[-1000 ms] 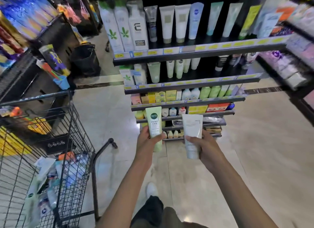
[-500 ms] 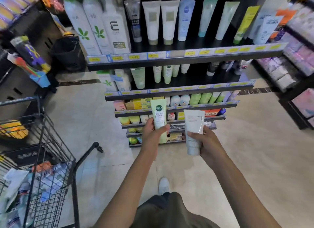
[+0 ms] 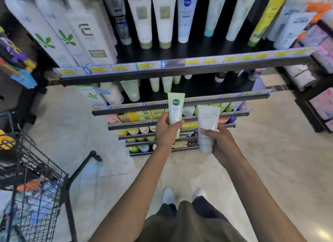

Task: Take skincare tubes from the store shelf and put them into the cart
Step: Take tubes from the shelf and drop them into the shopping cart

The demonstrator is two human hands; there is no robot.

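Glossy shop floor (image 3: 270, 151), stocked shelf (image 3: 180, 68); hands gripping green tube (image 3: 175, 108), white tube (image 3: 207, 126).

Your 2 hands sit mid-frame, open floor (image 3: 270, 151) to right and below them. Shelf unit (image 3: 180, 68) blocks path straight ahead, upper half of frame. Cart (image 3: 41, 196) lower left, its handle bar (image 3: 79, 171) jutting toward centre; bare floor strip between bar and your left forearm (image 3: 137, 191) gives passage toward cart.
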